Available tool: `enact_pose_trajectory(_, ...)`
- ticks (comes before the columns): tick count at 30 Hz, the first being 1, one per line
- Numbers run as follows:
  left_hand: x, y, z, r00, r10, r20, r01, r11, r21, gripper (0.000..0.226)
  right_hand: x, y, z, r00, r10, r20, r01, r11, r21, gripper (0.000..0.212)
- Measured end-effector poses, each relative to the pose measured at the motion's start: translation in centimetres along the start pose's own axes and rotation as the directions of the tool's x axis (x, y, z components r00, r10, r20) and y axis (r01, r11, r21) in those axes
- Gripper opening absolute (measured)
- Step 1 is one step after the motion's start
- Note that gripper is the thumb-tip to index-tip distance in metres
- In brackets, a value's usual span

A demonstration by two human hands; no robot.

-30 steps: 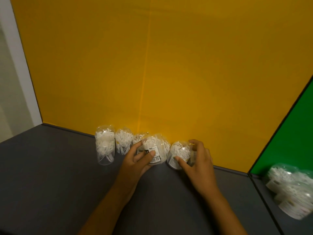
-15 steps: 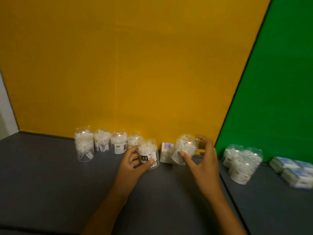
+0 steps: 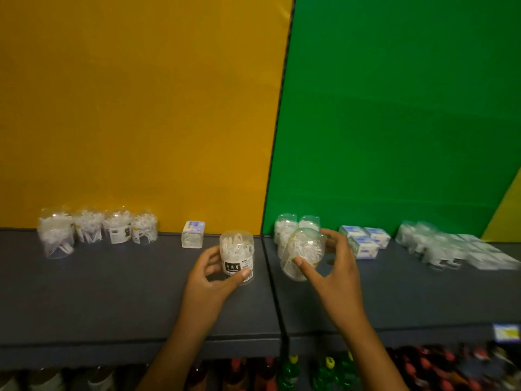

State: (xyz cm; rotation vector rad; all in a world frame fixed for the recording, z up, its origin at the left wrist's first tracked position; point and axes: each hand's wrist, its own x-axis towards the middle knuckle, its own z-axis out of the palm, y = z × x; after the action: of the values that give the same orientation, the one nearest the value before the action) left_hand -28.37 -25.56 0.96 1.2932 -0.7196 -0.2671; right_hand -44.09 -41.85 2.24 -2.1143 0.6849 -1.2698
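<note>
Carried rightward since half a second ago, away from the row of four tubs at the yellow panel and past the small box, now left behind. Grips with the left hand, thumb and fingers curled round the label, an upright clear tub of white sticks, just left of the seam in the dark shelf. Holds with the right hand — fingers spread wide, thumb pressing the lower side — a tilted clear tub in front of two more tubs at the green panel; contact with the shelf impossible to tell.
</note>
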Motion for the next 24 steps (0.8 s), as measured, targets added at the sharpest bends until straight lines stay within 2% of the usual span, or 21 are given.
enact_pose_trajectory(6,-3.8,0.5,5.5,1.000,0.031,0.000,-0.031,0.999,0.021,0.054,-1.6,2.8,-6.5,0.999,0.032,-0.015,-0.033,0.998,-0.053,0.065)
enact_pose_trajectory(10,-4.7,0.0,7.7,0.999,0.021,-0.032,-0.019,0.999,0.050,0.057,-1.3,4.3,-8.5,0.999,0.051,-0.013,-0.052,0.997,-0.053,0.065)
enact_pose_trajectory(17,-3.1,-1.0,9.4,0.996,0.030,-0.084,-0.023,0.996,0.081,0.058,1.6,6.7,-8.0,0.999,0.031,0.010,-0.030,0.999,-0.042,0.065)
enact_pose_trajectory(24,1.9,-2.9,11.7,0.992,0.061,-0.107,-0.052,0.995,0.086,0.056,6.0,10.2,-5.5,0.997,0.044,0.064,-0.041,0.998,-0.047,0.067)
